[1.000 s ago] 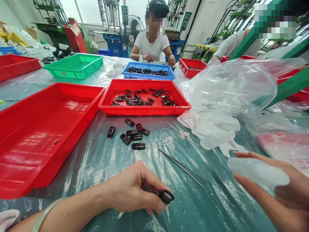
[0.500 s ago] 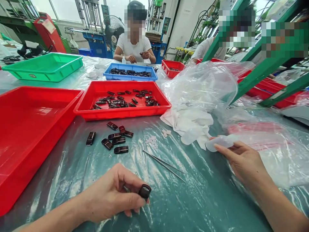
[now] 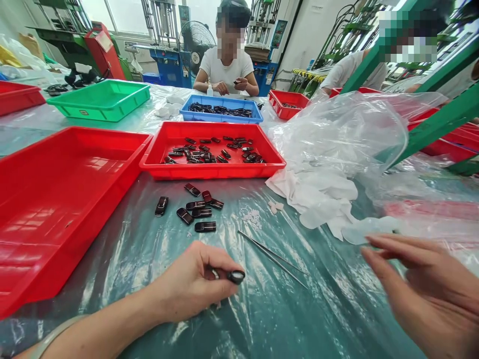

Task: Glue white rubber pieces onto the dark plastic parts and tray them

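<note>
**Black glossy piece (image 3: 236,276) pinched in left hand (image 3: 202,284), lower centre of frame**

Left hand: thumb and forefinger closed on the piece, its rounded end protruding to the right. Right hand (image 3: 430,284), lower right: fingers loosely curled, thumb and forefinger tips nearly meeting. A translucent white object (image 3: 364,230) lies just beyond those tips; contact or grip, cannot tell.

Between the hands, mid-frame: metal tweezers (image 3: 275,260), lying diagonally. Just above their upper-left end: small whitish bits (image 3: 252,218). Left of these: loose black pieces (image 3: 205,227), some overlapping. Above them: red tray (image 3: 213,172) with similar pieces. Larger red tray (image 3: 75,199) at left edge.
</note>
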Demonstrator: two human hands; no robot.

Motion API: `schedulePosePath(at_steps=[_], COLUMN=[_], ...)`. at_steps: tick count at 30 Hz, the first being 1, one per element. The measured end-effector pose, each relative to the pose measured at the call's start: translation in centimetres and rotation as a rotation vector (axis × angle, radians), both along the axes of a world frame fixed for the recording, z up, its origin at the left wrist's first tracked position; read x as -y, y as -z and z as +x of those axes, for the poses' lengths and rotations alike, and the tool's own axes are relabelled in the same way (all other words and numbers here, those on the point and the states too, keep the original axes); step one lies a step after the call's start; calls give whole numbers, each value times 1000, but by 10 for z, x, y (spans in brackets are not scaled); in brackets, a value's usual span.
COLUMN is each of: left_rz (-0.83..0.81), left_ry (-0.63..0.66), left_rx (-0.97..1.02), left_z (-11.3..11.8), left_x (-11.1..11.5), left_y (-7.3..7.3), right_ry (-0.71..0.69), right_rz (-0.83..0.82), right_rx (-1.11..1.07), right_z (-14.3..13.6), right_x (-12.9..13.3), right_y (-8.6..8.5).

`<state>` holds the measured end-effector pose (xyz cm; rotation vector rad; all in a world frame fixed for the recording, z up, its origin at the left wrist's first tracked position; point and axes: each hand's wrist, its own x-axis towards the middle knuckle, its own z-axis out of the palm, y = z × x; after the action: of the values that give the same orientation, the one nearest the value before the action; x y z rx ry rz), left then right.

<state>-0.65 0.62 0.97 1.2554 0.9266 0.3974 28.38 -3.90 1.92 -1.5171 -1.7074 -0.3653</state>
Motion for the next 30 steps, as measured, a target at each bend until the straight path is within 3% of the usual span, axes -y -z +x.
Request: schedulePosePath(at_steps=[2,5,9,13,18,24,27,30], left_rz=[-16,-4,38,124,221,268,285,291], left_ry=[-9,-4,13,58,93,112,123,131], left_rx=[-16,-13,-5,-23,-26,-42,-41,-32], left_z=[1,1,0,-2,-3,-2,-1,-1], left_x=[0,0,1,2,3,2,1,0], left_y=[-1,-1,2,7,10,8,8,10], right_ry=[-177,-249,-133,7,-7,-205,-398,-640], right_rz=[-136,-236,-392,-507,-531,-426,-408,-505], right_rx=[173,284,405,472,469,364,252,-22], right_z=[-18,-41,-57,-63,-60,-61,-72,-83], right_x=[-9,-35,-73,-92,-91,-72,-60,-47], right_y=[-2,4,20,29,30,18,2,-10])
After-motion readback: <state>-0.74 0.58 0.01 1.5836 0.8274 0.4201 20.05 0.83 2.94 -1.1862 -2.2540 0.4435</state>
